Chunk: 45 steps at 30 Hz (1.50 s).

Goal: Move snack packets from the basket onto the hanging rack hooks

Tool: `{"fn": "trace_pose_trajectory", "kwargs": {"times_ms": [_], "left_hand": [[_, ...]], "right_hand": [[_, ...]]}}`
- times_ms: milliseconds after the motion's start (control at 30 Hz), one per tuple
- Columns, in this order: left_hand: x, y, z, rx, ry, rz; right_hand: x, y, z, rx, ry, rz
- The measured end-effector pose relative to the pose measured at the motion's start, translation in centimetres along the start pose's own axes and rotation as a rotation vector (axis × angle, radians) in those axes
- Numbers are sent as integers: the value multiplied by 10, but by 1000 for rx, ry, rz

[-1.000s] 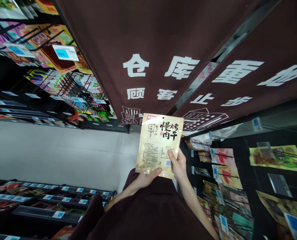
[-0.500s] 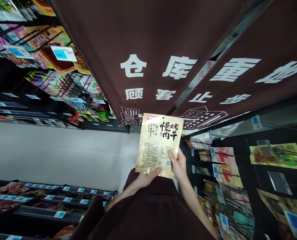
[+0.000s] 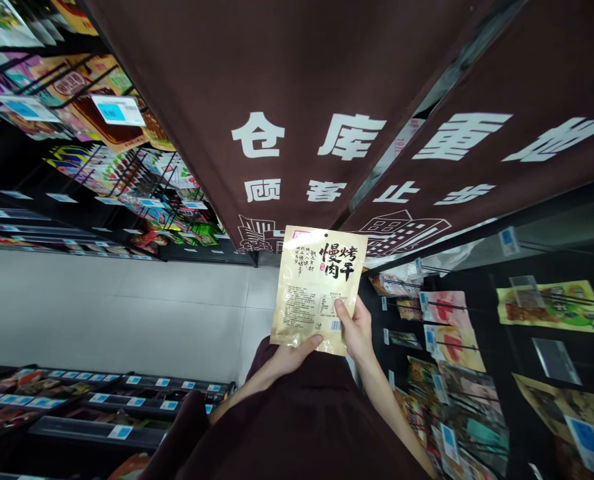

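Note:
A flat, pale gold bag of dried meat (image 3: 301, 293) with black Chinese print and a small barcode is held up in front of my body. My left hand (image 3: 297, 353) grips its bottom edge, thumb lying over the front and fingers hidden behind. At the lower right side, my right hand (image 3: 357, 327) is closed on the bag, its thumb pressed on the printed face near the table of figures. The bag looks sealed and tilts slightly.
A dark brown curtain (image 3: 277, 67) with white lettering hangs ahead. Hooks with snack packets (image 3: 111, 107) stand at the left, and more hanging packets (image 3: 447, 310) at the right. Low black shelves (image 3: 97, 427) with price tags lie lower left, beside the grey tiled floor (image 3: 187, 313).
The view has shifted slightly, so the curtain lettering and the upper left packets sit a little further left. Both hands keep the same hold on the bag.

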State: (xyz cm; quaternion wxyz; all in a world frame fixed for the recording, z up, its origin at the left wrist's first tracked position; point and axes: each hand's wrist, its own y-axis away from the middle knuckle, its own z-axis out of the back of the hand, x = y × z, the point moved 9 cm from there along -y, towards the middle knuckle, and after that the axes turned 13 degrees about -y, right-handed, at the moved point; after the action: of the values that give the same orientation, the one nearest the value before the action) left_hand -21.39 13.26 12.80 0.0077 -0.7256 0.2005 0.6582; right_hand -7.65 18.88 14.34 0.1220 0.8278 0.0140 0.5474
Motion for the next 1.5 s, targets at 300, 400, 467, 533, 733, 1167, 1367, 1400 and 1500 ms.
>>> {"fn": "trace_pose_trajectory", "kwargs": {"times_ms": [300, 400, 467, 533, 733, 1167, 1367, 1400, 1500], "left_hand": [[8, -2, 2, -7, -34, 44], [7, -3, 1, -4, -11, 46], [3, -4, 0, 4, -5, 43], [-1, -4, -1, 8, -23, 41], [-2, -4, 5, -32, -110, 42], [12, 3, 8, -57, -68, 88], [9, 5, 11, -88, -5, 108], [8, 5, 11, -91, 5, 105], [6, 4, 11, -90, 15, 85]], "right_hand": [[-1, -1, 0, -3, -11, -1], [-1, -2, 1, -12, -9, -6], [-1, -2, 2, -22, -6, -4], [-1, -2, 3, -27, -11, -4], [-4, -1, 3, -29, -77, -22], [-9, 5, -2, -41, -66, -9], [-14, 6, -4, -46, -93, -16], [-15, 6, -4, -51, -108, -25], [-17, 7, -4, -70, -149, -33]]}}
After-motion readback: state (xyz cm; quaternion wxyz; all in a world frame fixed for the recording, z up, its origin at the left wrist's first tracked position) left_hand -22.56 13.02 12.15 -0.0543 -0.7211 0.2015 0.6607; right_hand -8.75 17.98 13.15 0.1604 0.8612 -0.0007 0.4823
